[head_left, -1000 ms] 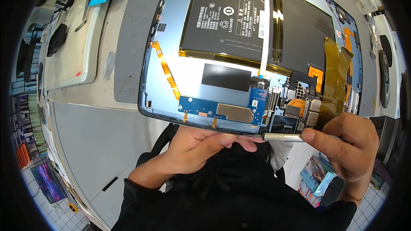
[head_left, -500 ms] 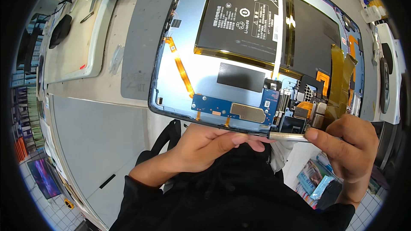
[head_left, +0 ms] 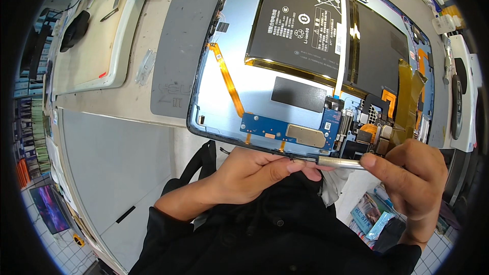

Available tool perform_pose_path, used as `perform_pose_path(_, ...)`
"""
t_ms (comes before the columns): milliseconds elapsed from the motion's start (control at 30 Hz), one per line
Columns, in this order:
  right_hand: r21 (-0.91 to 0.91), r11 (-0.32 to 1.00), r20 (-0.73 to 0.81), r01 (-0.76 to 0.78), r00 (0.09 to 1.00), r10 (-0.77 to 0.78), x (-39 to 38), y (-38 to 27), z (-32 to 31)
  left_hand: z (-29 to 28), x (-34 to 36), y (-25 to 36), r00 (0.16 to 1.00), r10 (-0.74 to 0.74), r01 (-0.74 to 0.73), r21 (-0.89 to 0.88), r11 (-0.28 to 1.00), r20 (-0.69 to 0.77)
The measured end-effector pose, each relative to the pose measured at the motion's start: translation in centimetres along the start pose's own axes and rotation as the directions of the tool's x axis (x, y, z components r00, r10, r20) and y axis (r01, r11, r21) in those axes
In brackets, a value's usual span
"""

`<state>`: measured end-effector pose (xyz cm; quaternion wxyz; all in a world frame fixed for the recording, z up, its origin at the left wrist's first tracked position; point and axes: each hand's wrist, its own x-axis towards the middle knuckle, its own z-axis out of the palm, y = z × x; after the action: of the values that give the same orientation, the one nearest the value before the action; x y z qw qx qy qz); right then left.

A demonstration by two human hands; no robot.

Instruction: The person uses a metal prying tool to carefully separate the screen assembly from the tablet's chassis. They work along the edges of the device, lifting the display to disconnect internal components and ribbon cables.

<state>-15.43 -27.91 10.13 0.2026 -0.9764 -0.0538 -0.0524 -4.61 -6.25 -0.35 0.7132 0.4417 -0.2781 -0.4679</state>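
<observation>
silver tool is pinched in your right hand, tip at the opened tablet's near edge; your left hand grasps that edge, which overhangs the gray mat.

The tablet is cropped above, and the right hand partly hides the silver tool.

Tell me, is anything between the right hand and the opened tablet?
Just the silver tool, pinched in the right hand: its tip is at the near edge of the opened tablet, close to the left hand. I can see nothing else in between.
</observation>
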Motion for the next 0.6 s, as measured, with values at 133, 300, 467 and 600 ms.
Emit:
perform_pose_path(133, -0.028, 0.999, 0.015, 0.014, 1.0, -0.014, 0.28, -0.21, 0.06, -0.04, 0.26, 0.28, 1.0, -0.001, 0.001, 0.012, 1.0, 0.018)
perform_pose_path(300, -0.014, 1.0, 0.005, 0.006, 1.0, -0.006, 0.55, -0.5, 0.21, 0.03, 0.4, 0.63, 1.0, 0.002, -0.003, 0.04, 0.999, 0.015)
perform_pose_path(467, -0.005, 1.0, 0.01, 0.005, 1.0, -0.005, 0.78, -0.72, 0.26, 0.1, 0.46, 0.65, 1.0, 0.027, -0.027, 0.037, 0.999, 0.011)
perform_pose_path(600, 0.005, 1.0, -0.012, 0.022, 1.0, -0.022, 0.97, -0.8, 0.66, 0.14, 0.38, 0.54, 0.999, 0.035, -0.035, 0.02, 0.999, 0.007)
